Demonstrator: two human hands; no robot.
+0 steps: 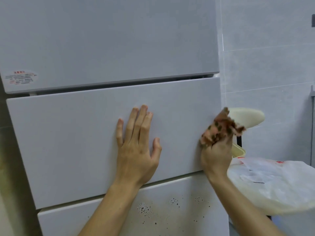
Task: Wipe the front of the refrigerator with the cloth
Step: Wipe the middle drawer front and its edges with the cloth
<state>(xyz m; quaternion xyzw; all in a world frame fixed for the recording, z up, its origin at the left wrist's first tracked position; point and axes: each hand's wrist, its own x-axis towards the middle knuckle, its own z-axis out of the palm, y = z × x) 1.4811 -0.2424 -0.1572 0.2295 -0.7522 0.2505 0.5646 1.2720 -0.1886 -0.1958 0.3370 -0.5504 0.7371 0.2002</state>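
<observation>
A white refrigerator fills the view, with an upper door, a middle drawer front and a lower drawer front. My left hand lies flat, fingers spread, on the middle drawer front. My right hand grips a bunched pink cloth with dark spots at the right edge of that same drawer front. The cloth is blurred. Dark speckled stains dot the lower drawer front below my hands.
A label with red print sits on the upper door's lower left corner. Right of the refrigerator is a tiled wall, a cream rounded object and a translucent plastic bag over a round container.
</observation>
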